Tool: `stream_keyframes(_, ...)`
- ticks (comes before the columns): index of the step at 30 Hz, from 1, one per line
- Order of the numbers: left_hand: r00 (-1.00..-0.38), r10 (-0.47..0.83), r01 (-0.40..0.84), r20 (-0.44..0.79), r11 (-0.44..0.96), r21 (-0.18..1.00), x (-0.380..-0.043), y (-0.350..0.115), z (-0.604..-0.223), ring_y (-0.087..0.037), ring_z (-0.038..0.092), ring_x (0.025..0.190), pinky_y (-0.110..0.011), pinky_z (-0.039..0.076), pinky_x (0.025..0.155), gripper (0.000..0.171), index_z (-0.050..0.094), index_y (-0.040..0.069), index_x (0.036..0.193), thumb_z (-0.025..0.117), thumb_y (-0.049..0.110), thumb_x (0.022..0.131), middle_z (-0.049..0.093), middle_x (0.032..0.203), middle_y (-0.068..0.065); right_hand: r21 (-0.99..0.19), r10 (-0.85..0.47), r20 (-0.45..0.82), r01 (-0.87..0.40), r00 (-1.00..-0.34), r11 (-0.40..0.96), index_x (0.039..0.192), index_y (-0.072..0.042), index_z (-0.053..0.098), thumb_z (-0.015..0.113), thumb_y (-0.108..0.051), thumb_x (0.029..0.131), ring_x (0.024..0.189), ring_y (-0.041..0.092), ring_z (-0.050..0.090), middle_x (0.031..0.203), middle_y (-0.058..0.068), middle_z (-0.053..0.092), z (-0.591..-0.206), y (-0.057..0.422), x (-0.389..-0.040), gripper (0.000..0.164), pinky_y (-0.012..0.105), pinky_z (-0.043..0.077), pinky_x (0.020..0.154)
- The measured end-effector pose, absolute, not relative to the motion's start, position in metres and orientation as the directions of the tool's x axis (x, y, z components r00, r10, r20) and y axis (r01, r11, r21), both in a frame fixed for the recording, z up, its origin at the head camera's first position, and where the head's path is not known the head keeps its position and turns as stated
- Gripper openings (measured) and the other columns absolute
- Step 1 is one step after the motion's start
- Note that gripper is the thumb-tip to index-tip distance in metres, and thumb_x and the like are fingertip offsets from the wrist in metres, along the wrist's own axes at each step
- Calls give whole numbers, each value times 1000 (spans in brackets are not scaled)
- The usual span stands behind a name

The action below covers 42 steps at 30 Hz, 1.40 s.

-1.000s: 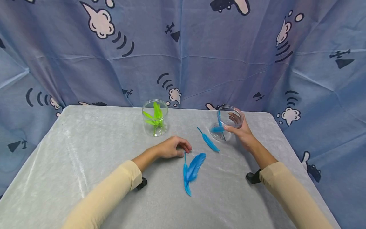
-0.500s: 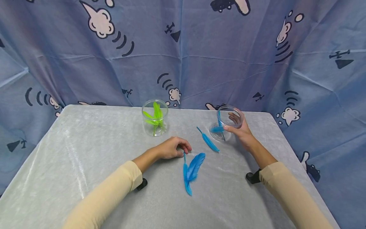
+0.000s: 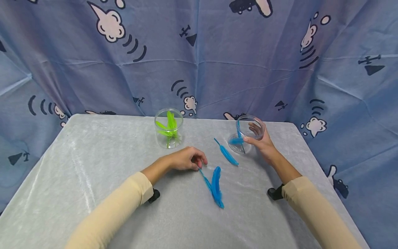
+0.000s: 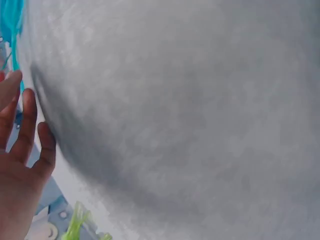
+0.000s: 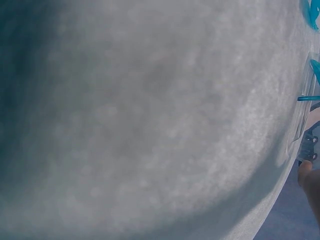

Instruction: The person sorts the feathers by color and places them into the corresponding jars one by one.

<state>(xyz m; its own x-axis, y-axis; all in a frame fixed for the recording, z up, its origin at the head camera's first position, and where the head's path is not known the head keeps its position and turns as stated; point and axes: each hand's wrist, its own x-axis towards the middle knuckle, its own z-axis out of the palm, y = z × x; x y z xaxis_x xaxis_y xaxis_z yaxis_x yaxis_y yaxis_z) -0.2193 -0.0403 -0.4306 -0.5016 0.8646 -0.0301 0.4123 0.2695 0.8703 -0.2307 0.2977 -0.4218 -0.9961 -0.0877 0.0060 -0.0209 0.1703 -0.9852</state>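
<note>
At mid-table my left hand (image 3: 188, 159) pinches the quill of a blue feather (image 3: 206, 181); its vane slants down to the right. A broader blue feather (image 3: 216, 183) touches it near the tip. In the left wrist view, the fingers and thumb of my left hand (image 4: 22, 165) are by the turquoise quill (image 4: 15, 50). My right hand (image 3: 264, 142) grips a clear round jar (image 3: 239, 152) with blue feathers (image 3: 237, 140) inside. Another blue feather (image 3: 228, 155) lies on the cloth between my hands. The right wrist view catches only a bit of my right hand (image 5: 311, 182).
A second clear jar (image 3: 158, 139) stands upright at the back, left of centre, with lime-green feathers (image 3: 171, 124) inside. Grey cloth covers the table (image 3: 93, 152). A blue patterned curtain (image 3: 217, 79) hangs behind the table.
The feather at my left fingertips has swung its tip to the right, and the broader feather has turned with it. My left hand has shifted slightly. My right hand and the jar stay put.
</note>
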Motion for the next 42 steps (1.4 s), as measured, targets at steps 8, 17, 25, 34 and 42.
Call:
stream_keyframes(8,-466,880,352,-89,277,894,-225,-47,-415,-12,63,81,-23,51,76,26,67,-9,109,64,-15,84,69,87,-14,-983,-85,15,-30,-996,179,159,-22,3,69,-2,92,150,31,12,163,15,16,-423,299,-231,96,54,15,119)
stream_keyframes(17,-485,869,265,-97,252,931,-231,-54,-394,-17,65,89,-26,53,77,31,62,-10,118,66,-11,88,69,94,-17,-985,-88,18,-33,-996,170,159,-21,3,68,-1,91,150,32,12,163,16,15,-424,299,-231,96,54,15,119)
stream_keyframes(25,-512,858,164,-44,148,975,-230,-53,-384,-15,65,90,-31,54,85,31,61,-7,121,65,-9,90,63,104,-32,-986,-96,10,-26,-995,165,158,-22,3,67,-1,92,150,31,12,163,15,15,-423,299,-230,94,55,16,119)
stream_keyframes(34,-599,801,93,-20,95,991,-233,-47,-366,-22,68,99,-37,54,92,33,61,-4,124,66,-6,91,70,106,-19,-985,-90,8,-23,-996,172,159,-23,2,68,-2,92,150,30,12,163,14,15,-422,298,-230,96,54,16,119)
stream_keyframes(42,-688,724,129,49,56,990,-236,-40,-351,-26,68,100,-36,54,92,32,62,-3,123,67,-5,91,72,102,-11,-985,-94,8,-24,-996,171,159,-23,2,68,-3,92,151,30,12,163,14,15,-423,299,-230,96,54,15,119)
